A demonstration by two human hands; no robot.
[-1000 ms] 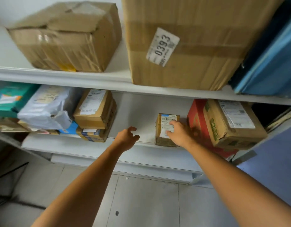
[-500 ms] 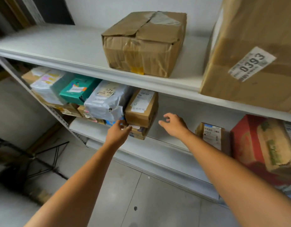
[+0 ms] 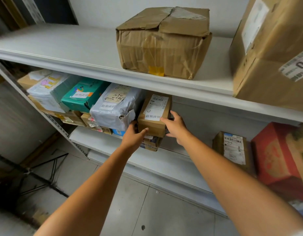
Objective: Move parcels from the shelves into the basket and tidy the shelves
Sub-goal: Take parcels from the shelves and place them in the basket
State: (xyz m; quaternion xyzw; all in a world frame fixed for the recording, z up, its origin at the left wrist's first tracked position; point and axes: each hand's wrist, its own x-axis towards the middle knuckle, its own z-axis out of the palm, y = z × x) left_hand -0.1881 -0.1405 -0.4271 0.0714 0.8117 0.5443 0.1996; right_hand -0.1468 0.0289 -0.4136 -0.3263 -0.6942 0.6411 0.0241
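Cardboard box (image 3: pixel 153 124): brown, white-labelled, atop a smaller parcel (image 3: pixel 150 144) on the middle shelf (image 3: pixel 164 160), right beside the grey mailer (image 3: pixel 113 109).
Left hand (image 3: pixel 132 138): thumb clamped on the lower front corner, fingers hidden behind.
Right hand (image 3: pixel 177 129): thumb on the label, fingers round the side.
Progress: early, I'd say. The box is not lifted, no basket is in view, and plenty of parcels remain.

On the upper shelf (image 3: pixel 62 48) a mid box (image 3: pixel 162 43) is set, with a larger box (image 3: pixel 270 57) to its right. On the lower shelf (image 3: pixel 173 160) a top carton (image 3: pixel 154 114) is stacked on a lower carton (image 3: pixel 150 143) and held between the left hand (image 3: pixel 133 137) and the right hand (image 3: pixel 176 126). A bagged parcel (image 3: pixel 115 108) lies just to its left, and an upright parcel (image 3: pixel 232 149) is placed well to its right.
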